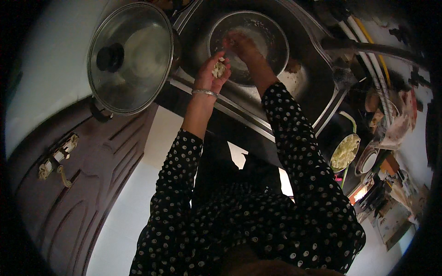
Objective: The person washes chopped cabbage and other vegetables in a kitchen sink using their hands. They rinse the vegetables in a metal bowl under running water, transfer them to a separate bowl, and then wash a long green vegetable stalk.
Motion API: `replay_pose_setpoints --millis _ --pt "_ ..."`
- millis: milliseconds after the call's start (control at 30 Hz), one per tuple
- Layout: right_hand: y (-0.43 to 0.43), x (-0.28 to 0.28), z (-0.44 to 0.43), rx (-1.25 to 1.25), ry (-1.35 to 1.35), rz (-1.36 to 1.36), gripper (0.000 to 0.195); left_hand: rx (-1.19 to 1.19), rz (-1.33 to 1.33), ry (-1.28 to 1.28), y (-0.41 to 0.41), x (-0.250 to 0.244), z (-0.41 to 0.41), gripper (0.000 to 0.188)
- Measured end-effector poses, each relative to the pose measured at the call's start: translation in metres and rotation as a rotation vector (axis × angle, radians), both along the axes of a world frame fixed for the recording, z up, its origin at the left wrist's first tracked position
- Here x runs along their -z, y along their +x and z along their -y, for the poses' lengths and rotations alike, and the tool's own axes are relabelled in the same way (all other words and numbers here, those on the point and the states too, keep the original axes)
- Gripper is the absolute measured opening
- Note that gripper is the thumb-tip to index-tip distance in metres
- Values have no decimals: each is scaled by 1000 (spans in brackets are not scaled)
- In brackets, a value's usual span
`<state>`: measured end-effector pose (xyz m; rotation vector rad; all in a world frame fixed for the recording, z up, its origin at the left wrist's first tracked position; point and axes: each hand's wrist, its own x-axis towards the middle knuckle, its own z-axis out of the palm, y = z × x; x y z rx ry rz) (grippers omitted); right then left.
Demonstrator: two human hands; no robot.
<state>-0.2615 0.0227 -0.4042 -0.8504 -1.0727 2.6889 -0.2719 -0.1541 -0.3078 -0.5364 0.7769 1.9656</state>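
My left hand (213, 74) is cupped at the near-left rim of a round metal bowl (286, 51) standing in the sink. A small heap of pale chopped food (219, 70) lies in its palm, held by the curled fingers. On that wrist is a silver-coloured bangle (204, 92). My right hand (243, 46) reaches over the bowl, its fingers near the left hand. Those fingers are blurred, so whether they hold anything is unclear. Small bits cling to the bowl's inner wall, and its bottom looks wet or cloudy.
A large pot with a glass lid (145, 51) stands left of the metal sink (304, 74). The faucet (366, 46) reaches in from the right. On the dark counter at right is a bowl of pale chopped food (345, 151). A brown panelled door (86, 193) stands at lower left.
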Motion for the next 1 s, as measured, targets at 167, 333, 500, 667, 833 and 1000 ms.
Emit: replay_pose_setpoints --millis 167,333,500,667,833,1000 --pt "26 -85 -10 -101 325 -1 27 -26 13 58 4 -16 -7 28" --pt "75 -219 -32 -113 495 -170 25 178 -455 -77 2 -86 -33 26" --pt "95 -180 -34 -80 470 -258 22 462 -816 -207 -11 -65 -44 18" --pt "123 -140 -12 -379 1201 266 19 586 -974 -434 -18 -49 -47 19" --pt "165 -150 -9 -394 1598 389 23 732 -993 -490 -15 -12 -59 20" --pt "286 -229 -22 294 1231 186 17 808 -945 -273 149 -122 -123 16"
